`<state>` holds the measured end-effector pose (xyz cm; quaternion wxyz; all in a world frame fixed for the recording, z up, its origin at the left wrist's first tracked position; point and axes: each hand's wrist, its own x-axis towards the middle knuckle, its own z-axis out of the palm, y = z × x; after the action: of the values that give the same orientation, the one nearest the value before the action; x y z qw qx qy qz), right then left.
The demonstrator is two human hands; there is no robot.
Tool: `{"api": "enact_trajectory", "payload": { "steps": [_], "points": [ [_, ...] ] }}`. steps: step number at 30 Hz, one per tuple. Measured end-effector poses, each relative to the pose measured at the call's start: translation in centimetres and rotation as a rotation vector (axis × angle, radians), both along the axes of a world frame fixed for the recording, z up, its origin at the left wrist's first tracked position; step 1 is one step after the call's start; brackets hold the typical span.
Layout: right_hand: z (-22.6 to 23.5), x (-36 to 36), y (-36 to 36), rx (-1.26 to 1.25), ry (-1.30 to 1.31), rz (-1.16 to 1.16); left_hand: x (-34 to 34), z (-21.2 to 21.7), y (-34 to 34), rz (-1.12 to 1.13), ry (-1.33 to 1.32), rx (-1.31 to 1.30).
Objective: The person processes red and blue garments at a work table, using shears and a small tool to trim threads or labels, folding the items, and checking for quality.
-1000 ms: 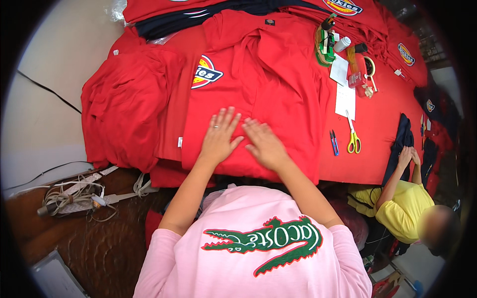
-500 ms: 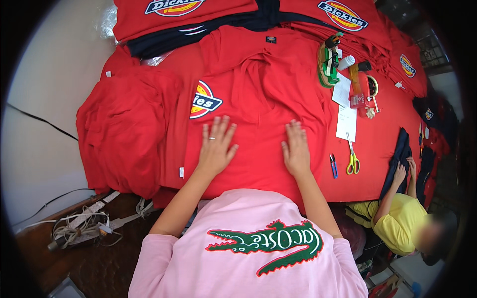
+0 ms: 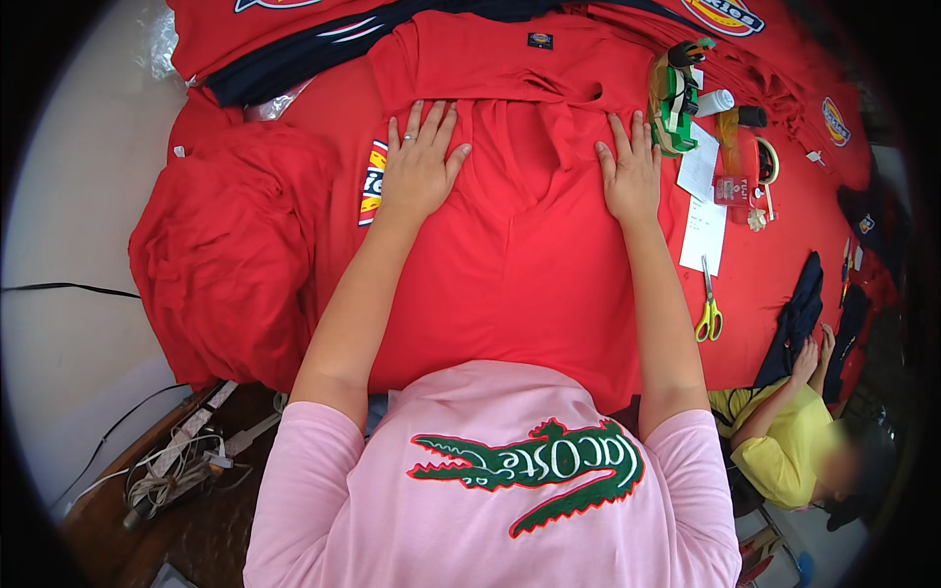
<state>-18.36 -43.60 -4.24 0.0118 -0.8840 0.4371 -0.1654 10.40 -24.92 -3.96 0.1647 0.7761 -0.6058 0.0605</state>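
Note:
A red T-shirt (image 3: 490,284) lies on the table in front of me, its front running down to my body. Near its top edge, a small dark neck label (image 3: 540,40) shows, and the cloth around the neckline sits in loose folds. My left hand (image 3: 423,162) rests flat on the shirt left of these folds, palm down, with a ring on one finger. Beside it, a printed logo (image 3: 372,184) in yellow, white and blue is partly covered by that hand and arm. On the right side of the folds, my right hand (image 3: 630,171) lies flat too, fingers stretched out.
At left is a heap of red cloth (image 3: 230,255). A green tape dispenser (image 3: 673,113), white papers (image 3: 702,235) and yellow-handled scissors (image 3: 709,318) lie at right. Beyond, a person in yellow (image 3: 784,451) handles dark cloth (image 3: 796,314). Tangled cords (image 3: 172,480) hang at lower left.
Both my hands have slid forward over the shirt, away from my body, and the neckline cloth has bunched into a crosswise fold. The blue snips are no longer visible beside my right arm.

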Motion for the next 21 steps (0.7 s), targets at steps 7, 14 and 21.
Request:
{"api": "enact_trajectory", "payload": {
  "steps": [7, 14, 21],
  "points": [
    [1.2, 1.1, 2.0, -0.076, -0.091, 0.005, -0.3, 0.7, 0.4, 0.005, 0.064, -0.057],
    [1.6, 0.6, 21.3, 0.476, -0.185, 0.551, -11.8, 0.2, 10.8, -0.277, 0.234, 0.180],
    [2.1, -5.8, 19.1, 0.231, 0.135, 0.240, -9.4, 0.8, 12.8, 0.030, 0.072, 0.166]
  ]
}}
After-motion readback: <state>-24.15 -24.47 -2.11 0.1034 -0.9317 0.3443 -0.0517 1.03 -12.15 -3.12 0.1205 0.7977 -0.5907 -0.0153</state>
